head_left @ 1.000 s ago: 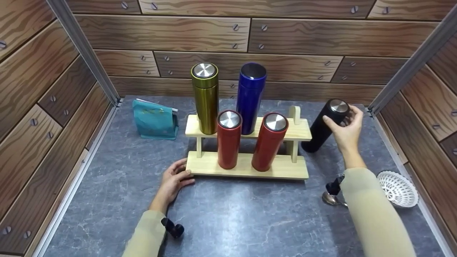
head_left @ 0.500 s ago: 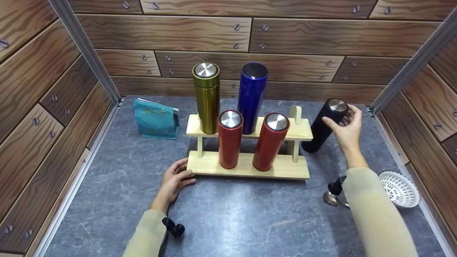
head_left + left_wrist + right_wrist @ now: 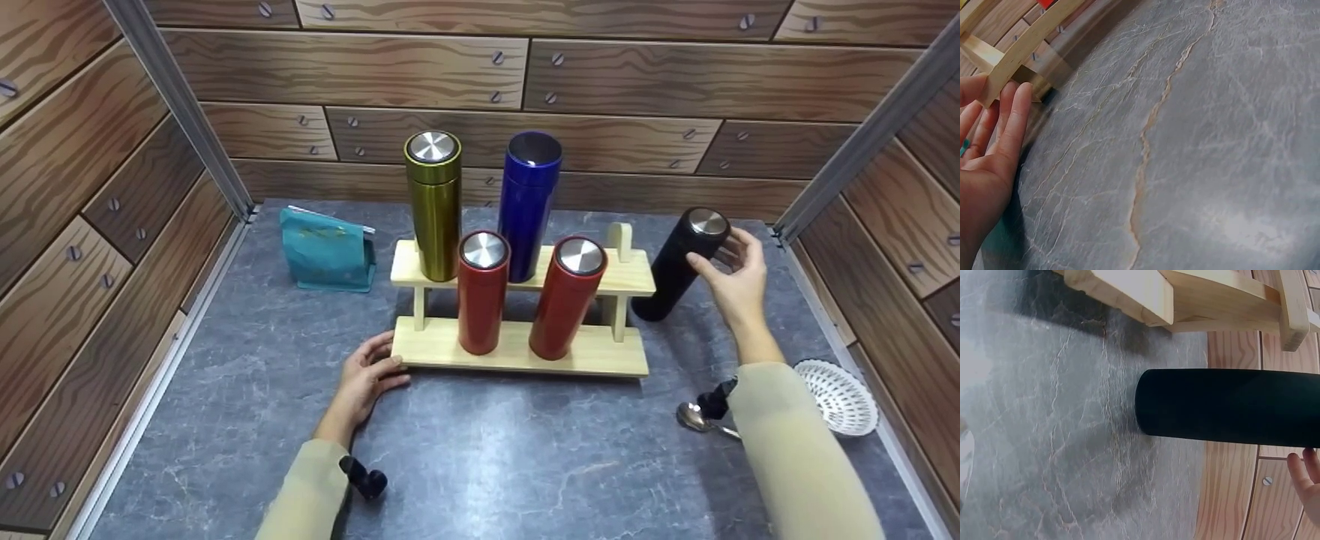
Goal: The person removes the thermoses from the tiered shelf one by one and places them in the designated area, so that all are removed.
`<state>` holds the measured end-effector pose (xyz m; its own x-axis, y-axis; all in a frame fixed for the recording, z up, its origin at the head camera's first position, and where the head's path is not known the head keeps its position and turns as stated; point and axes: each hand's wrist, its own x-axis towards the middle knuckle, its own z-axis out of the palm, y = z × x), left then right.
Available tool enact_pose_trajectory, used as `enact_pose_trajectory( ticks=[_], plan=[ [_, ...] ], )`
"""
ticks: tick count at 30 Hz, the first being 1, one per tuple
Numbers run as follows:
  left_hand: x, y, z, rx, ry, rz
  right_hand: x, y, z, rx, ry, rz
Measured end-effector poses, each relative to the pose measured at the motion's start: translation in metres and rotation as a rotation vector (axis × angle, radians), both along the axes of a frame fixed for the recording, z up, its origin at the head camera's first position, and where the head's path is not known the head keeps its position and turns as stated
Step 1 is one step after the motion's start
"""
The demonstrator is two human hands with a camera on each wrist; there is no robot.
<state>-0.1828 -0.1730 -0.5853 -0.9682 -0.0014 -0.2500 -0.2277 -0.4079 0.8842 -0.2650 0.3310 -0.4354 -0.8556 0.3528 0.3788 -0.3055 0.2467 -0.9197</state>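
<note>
A black thermos flask (image 3: pixel 679 266) with a steel-topped lid stands on the table right of the wooden rack. My right hand (image 3: pixel 739 281) is at its upper right side, thumb over the front and fingers loosely spread; in the right wrist view, the fingertips (image 3: pixel 1294 464) are right at the flask's edge. My left hand (image 3: pixel 361 386) holds the front left corner of the rack (image 3: pixel 424 345), the thumb opposite the other fingers. Two red flasks (image 3: pixel 480 311) stand on the lower shelf. The upper shelf bears a gold-green flask (image 3: pixel 435 217) and a blue one (image 3: pixel 527 214).
A teal pouch (image 3: pixel 326 251) stands left of the rack. At the right lie a spoon (image 3: pixel 694 417), partly behind the right wrist's camera, and a white woven basket (image 3: pixel 840 401). Wood-patterned walls (image 3: pixel 405 71) enclose the back and sides.
My right hand has shifted slightly right and toward me against the black flask, its hold looser. The flask stays almost in place. The left hand and the rack have not moved.
</note>
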Motion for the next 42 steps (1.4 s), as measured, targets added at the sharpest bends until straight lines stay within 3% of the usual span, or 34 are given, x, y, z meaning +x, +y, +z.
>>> enact_pose_trajectory(
  ticks=[9,18,27,35,42],
  plan=[
    [0.000,0.000,0.003,-0.012,-0.020,0.028,0.009,0.006,-0.001,-0.065,0.054,0.030],
    [-0.001,0.002,0.002,-0.015,-0.015,0.027,0.026,0.005,0.006,-0.037,0.052,0.049],
    [-0.001,0.003,0.001,-0.030,-0.018,0.008,0.033,0.016,-0.004,-0.035,-0.016,0.079],
    [0.001,0.003,0.002,-0.014,-0.020,0.019,0.044,-0.002,0.015,0.034,0.035,0.219],
    [0.000,0.004,0.002,-0.019,-0.012,0.024,0.050,-0.021,0.035,0.158,0.133,0.218]
  ],
)
